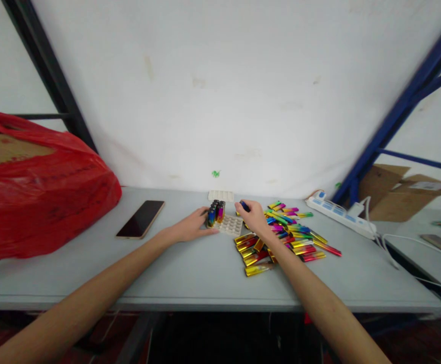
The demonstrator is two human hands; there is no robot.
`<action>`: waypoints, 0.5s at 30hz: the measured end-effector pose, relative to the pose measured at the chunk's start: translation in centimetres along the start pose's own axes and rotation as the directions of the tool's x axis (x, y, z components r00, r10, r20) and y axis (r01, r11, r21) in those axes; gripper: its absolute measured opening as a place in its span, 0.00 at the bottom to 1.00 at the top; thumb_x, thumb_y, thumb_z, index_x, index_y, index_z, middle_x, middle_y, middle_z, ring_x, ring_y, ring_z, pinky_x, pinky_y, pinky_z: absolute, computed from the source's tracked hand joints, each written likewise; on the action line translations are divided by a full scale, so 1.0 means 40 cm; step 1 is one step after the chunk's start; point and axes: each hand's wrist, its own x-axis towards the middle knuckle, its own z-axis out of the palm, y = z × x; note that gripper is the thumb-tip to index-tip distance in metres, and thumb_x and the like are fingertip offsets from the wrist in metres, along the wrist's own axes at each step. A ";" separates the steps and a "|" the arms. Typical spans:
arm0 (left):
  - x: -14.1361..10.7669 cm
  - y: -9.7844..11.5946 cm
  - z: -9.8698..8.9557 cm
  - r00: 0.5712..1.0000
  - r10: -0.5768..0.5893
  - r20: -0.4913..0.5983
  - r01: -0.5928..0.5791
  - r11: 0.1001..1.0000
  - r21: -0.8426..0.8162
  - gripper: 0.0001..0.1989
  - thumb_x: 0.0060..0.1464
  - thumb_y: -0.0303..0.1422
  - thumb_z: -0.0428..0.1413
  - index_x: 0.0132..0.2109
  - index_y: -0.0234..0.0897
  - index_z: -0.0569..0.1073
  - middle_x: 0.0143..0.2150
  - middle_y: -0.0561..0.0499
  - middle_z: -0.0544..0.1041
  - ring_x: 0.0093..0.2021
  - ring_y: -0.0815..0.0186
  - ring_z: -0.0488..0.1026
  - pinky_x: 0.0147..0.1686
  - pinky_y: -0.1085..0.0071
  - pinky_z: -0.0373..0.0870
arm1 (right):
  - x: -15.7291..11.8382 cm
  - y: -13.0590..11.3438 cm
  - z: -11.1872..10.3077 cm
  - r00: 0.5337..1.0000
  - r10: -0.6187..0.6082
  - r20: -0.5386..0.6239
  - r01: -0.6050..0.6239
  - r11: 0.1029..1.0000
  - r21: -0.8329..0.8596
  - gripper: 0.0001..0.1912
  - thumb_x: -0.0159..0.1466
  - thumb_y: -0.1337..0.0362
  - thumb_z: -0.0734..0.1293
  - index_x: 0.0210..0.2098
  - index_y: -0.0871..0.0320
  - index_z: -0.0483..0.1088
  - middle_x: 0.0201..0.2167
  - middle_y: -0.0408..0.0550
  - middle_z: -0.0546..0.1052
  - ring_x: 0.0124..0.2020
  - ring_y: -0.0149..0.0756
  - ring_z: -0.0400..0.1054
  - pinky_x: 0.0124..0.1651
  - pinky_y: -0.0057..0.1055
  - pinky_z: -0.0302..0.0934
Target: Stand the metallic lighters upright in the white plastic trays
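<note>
Lighters (211, 217) stand upright in the left part of a tray (234, 225), mid-frame. At its left side is the left hand (192, 226); whether its grip clamps anything, I cannot tell. The right hand (254, 217), grip closed on a blue lighter (245, 206), is beside a pile (299, 237) right of centre. A phone (140, 219) lies left.

Multicoloured gradient pieces (299, 235), cream tray (232, 225), grey table (190, 273), red bag (49, 197)
</note>
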 end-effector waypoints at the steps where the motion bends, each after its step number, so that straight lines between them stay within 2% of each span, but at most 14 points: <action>1: 0.000 0.000 0.000 1.000 0.001 -0.003 -0.001 1.000 -0.003 0.41 0.70 0.67 0.57 0.70 0.37 0.77 0.73 0.34 0.75 0.73 0.39 0.73 0.78 0.47 0.68 | 0.000 0.000 0.002 1.000 0.009 -0.021 -0.009 1.000 -0.025 0.27 0.68 0.39 0.62 0.22 0.50 0.55 0.21 0.38 0.56 0.27 0.33 0.53 0.33 0.34 0.46; 4: -0.001 -0.001 0.000 1.000 0.001 0.002 -0.001 1.000 -0.001 0.41 0.70 0.67 0.57 0.70 0.37 0.77 0.73 0.34 0.75 0.73 0.40 0.73 0.78 0.48 0.67 | 0.000 0.003 0.006 0.996 0.029 -0.081 -0.035 0.997 -0.075 0.20 0.68 0.47 0.61 0.25 0.50 0.57 0.21 0.39 0.59 0.28 0.34 0.55 0.34 0.34 0.46; 8: -0.001 -0.001 0.000 1.000 -0.005 0.010 0.005 1.000 0.015 0.43 0.70 0.69 0.56 0.70 0.37 0.77 0.73 0.34 0.75 0.74 0.40 0.72 0.79 0.50 0.66 | -0.001 0.007 0.008 0.996 0.024 -0.090 -0.032 0.996 -0.089 0.22 0.72 0.46 0.61 0.27 0.50 0.58 0.22 0.38 0.61 0.28 0.35 0.56 0.35 0.34 0.49; 10: 0.000 -0.001 0.000 1.000 -0.001 0.010 0.001 1.000 0.014 0.43 0.70 0.69 0.56 0.70 0.36 0.76 0.74 0.33 0.74 0.74 0.40 0.72 0.79 0.49 0.66 | -0.003 0.010 0.008 0.999 0.004 -0.053 -0.008 0.997 -0.079 0.23 0.75 0.43 0.61 0.29 0.50 0.60 0.24 0.39 0.65 0.29 0.36 0.59 0.36 0.34 0.52; 13: 0.000 -0.001 0.001 1.000 0.005 0.013 -0.005 1.000 0.004 0.41 0.71 0.67 0.57 0.71 0.36 0.76 0.74 0.32 0.74 0.74 0.40 0.72 0.79 0.48 0.65 | -0.008 0.011 0.009 0.996 -0.050 0.069 0.053 0.997 -0.048 0.22 0.80 0.44 0.58 0.35 0.50 0.65 0.27 0.41 0.71 0.32 0.38 0.66 0.39 0.34 0.58; 15: 0.000 -0.001 0.002 1.000 0.006 0.009 -0.006 1.000 -0.005 0.40 0.71 0.66 0.57 0.71 0.36 0.76 0.73 0.33 0.75 0.74 0.40 0.72 0.79 0.47 0.65 | -0.010 0.007 0.011 0.984 -0.114 0.139 0.123 0.991 -0.057 0.23 0.81 0.44 0.58 0.36 0.50 0.66 0.30 0.44 0.73 0.34 0.40 0.68 0.41 0.34 0.61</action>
